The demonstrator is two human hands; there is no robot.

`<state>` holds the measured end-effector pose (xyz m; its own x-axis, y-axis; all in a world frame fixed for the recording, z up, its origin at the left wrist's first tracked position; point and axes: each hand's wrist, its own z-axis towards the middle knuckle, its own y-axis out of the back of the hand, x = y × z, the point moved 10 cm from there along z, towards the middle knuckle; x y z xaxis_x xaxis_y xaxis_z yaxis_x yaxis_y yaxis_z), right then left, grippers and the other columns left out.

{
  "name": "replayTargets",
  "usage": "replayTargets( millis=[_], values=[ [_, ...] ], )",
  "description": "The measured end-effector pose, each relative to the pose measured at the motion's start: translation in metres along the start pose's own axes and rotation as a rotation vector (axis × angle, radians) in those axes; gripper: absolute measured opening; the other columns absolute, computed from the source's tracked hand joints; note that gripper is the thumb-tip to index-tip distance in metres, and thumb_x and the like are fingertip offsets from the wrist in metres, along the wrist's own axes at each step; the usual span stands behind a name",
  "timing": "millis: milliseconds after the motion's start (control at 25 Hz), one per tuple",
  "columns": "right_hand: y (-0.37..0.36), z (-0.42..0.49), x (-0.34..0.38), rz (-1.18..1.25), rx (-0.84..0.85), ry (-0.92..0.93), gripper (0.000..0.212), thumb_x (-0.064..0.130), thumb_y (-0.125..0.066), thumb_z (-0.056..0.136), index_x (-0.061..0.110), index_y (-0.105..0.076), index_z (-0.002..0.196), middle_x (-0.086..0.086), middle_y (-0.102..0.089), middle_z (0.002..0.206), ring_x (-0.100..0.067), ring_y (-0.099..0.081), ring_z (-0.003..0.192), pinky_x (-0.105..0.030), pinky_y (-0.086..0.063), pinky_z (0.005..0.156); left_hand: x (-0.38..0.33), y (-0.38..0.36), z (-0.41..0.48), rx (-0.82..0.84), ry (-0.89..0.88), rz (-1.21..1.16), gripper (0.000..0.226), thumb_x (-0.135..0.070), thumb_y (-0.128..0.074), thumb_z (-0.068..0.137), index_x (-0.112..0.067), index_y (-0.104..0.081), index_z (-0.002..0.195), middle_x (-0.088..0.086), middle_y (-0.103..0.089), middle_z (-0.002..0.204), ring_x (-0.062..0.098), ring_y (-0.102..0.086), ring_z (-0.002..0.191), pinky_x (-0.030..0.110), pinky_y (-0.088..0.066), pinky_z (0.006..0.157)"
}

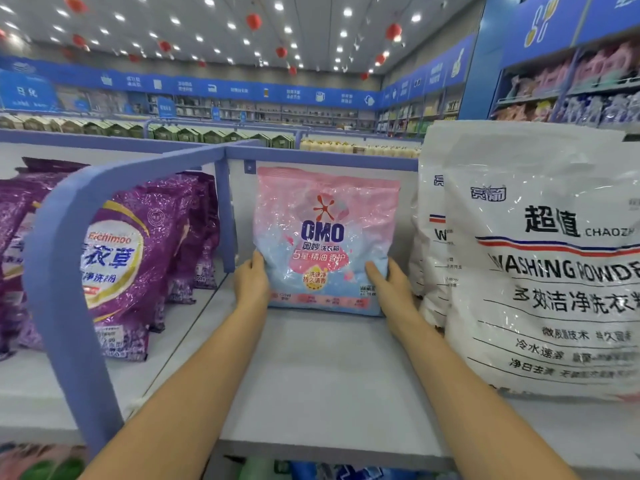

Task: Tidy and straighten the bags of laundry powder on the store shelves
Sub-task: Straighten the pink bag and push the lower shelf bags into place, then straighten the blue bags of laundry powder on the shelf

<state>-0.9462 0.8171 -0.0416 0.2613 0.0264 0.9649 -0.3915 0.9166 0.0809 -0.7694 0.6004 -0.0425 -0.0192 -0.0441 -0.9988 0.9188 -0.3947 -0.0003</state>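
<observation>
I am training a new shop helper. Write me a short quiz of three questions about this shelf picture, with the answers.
1. True or false: the OMO bag stands upright at the back of the shelf.
2. Which bags stand beside it on the person's right? A. black bags B. white bags C. orange bags
3. Short answer: which hands hold the OMO bag?

Key: 1 true. 2 B. 3 both, the left hand and the right hand, at its lower sides.
</observation>
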Motion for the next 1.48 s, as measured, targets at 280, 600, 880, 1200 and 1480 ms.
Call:
replayTargets(
  millis=[280,600,880,1200,1480],
  values=[
    [0.011,-0.017,0.030,-0.052,-0.085,0.105,0.055,0.015,-0.054,0.092,0.015,-0.030,0.141,-0.003,-0.039,0.143,-0.016,-0.038,0.131,-0.024,-0.032,0.100,-0.016,0.020,-0.016,-0.138,-0.202,0.121,0.034,-0.032,-0.041,0.094,-0.012,-0.049,0.119,0.005,-0.055,0.115,0.024,-0.052,0.107,0.042,-0.043,0.095],
    [0.015,-0.168,0.110,-0.138,-0.004,0.606,0.018,0.011,-0.052,0.090,0.014,-0.059,0.106,0.009,-0.062,0.101,-0.003,-0.057,0.097,-0.014,-0.042,0.088,-0.069,0.044,-0.175,0.120,-0.808,0.099,0.020,-0.022,-0.044,0.094,-0.011,-0.055,0.107,0.000,-0.059,0.101,0.005,-0.054,0.092,0.012,-0.040,0.081],
    [0.039,-0.287,-0.003,-0.074,-0.070,0.188,0.016,0.006,-0.054,0.090,0.019,-0.060,0.082,0.005,-0.064,0.075,-0.008,-0.062,0.073,-0.020,-0.051,0.069,-0.017,0.092,-0.256,0.346,-1.097,0.362,0.006,-0.018,-0.046,0.089,-0.017,-0.050,0.094,-0.008,-0.052,0.076,0.009,-0.048,0.063,0.024,-0.043,0.059],
    [0.011,-0.296,-0.185,0.120,-0.262,-0.634,0.039,0.024,-0.061,0.089,0.010,-0.039,0.118,-0.016,-0.051,0.112,-0.030,-0.057,0.101,-0.046,-0.050,0.088,0.108,0.110,-0.252,0.564,-0.661,0.673,0.024,-0.017,-0.056,0.091,-0.010,-0.057,0.114,0.001,-0.059,0.108,0.017,-0.056,0.098,0.039,-0.048,0.084],
    [0.001,-0.266,-0.240,0.418,-0.507,-0.773,0.070,0.039,-0.078,0.071,0.004,-0.046,0.122,-0.016,-0.062,0.117,-0.034,-0.062,0.103,-0.053,-0.051,0.087,0.154,0.114,-0.238,0.572,-0.585,0.674,0.023,-0.019,-0.058,0.089,-0.013,-0.057,0.111,-0.002,-0.061,0.103,0.010,-0.055,0.085,0.034,-0.048,0.075]
  ],
)
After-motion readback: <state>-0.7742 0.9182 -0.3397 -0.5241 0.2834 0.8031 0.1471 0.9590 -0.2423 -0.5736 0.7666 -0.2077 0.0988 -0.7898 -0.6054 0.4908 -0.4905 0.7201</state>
